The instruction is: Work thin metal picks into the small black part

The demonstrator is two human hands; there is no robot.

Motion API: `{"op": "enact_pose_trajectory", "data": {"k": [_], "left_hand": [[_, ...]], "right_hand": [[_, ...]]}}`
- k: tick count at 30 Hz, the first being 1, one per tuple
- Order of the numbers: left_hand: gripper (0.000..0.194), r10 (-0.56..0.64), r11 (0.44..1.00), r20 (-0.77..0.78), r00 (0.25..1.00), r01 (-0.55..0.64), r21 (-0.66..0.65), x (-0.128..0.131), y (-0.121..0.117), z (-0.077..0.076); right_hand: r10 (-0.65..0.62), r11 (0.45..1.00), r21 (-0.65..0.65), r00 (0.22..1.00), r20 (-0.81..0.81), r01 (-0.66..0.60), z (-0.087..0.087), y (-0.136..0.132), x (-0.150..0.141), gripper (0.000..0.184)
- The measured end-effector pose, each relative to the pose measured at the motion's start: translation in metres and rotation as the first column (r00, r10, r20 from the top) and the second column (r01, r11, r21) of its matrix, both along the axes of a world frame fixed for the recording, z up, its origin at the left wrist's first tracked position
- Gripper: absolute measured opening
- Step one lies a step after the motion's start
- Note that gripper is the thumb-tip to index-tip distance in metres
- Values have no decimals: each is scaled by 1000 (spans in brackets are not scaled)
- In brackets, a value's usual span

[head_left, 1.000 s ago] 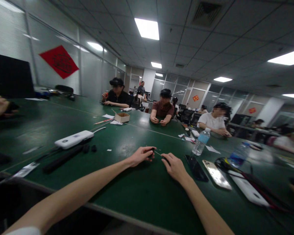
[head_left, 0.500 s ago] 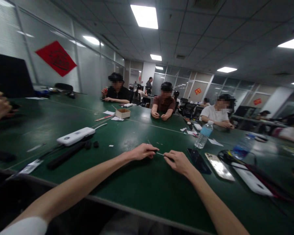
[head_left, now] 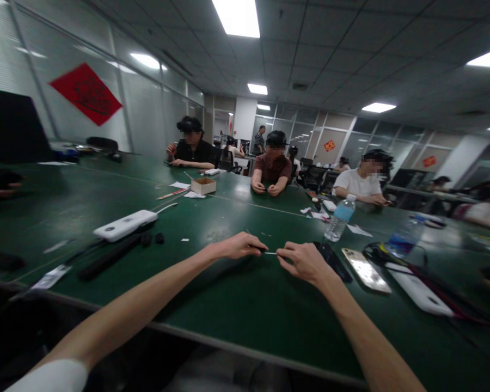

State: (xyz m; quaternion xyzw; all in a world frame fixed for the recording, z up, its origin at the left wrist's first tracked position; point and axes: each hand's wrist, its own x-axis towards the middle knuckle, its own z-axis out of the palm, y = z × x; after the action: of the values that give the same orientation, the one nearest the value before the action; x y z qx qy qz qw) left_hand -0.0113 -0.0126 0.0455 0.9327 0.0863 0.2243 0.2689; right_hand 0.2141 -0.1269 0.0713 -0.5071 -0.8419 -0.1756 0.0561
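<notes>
Pinching a thin pale wire (head_left: 270, 253) from both ends, the left hand (head_left: 239, 246) and right hand (head_left: 304, 262) meet, fingers curled, over the dark green table (head_left: 249, 310), with a black smartphone (head_left: 330, 260) just beside the right hand!

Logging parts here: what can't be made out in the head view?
Head view throughout:
- Item pinched by the left hand: fingers hide it, except a thin pale strip.
- Small dark pieces: too small to identify.
- Dark thing at the left edge: cut off by the edge, too dim.
</notes>
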Motion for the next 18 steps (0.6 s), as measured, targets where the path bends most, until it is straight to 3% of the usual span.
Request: {"op": "enact_pose_trajectory", "data": {"k": [4,7,10,13,15,18], "left_hand": [[35,60,985,143,988,-36,-166,6,-4,8],[39,165,941,313,935,-54,-334,12,0,11],[41,303,878,401,864,-88,-471,15,9,1],[42,412,810,395,821,-131,-572,15,17,-16],[43,446,761,357,821,-139,-633,14,19,-26],[43,473,677,310,824,-114,-727,15,19,-36]], "right_hand": [[-2,999,-42,997,74,5,1,-1,-4,31],[-51,999,-14,998,27,51,1,3,1,31],[-126,989,59,985,-121,134,0,7,11,31],[-143,982,66,921,-361,178,-2,9,17,30],[-115,991,4,852,-510,135,-2,8,17,32],[-86,966,-244,776,-624,-90,2,2,13,34]]}}
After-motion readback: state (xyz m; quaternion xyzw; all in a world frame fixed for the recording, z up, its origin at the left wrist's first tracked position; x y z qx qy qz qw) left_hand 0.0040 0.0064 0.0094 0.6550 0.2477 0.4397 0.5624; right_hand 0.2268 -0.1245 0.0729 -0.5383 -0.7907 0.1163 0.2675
